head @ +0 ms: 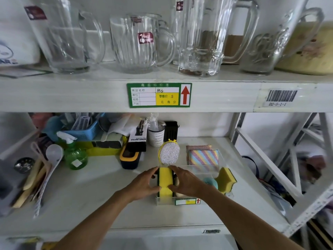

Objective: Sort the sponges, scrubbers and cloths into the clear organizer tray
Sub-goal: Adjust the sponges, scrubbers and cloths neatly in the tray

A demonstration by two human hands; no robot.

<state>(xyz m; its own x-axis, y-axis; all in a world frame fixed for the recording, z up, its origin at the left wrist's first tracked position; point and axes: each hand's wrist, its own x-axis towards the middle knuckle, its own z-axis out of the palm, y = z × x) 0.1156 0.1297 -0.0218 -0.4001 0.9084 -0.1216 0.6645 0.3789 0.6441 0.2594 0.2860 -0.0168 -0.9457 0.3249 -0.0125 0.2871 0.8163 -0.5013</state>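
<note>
Between both hands, a yellow sponge (165,181) stands on edge in the front left slot of the clear tray (166,200). Left hand (144,184) and right hand (187,181) pinch its sides, likely to steady it while it settles upright. Behind it leans a silver scrubber (169,154); striped cloths (203,156) lie at the back right, another sponge (226,180) at the right.
</note>
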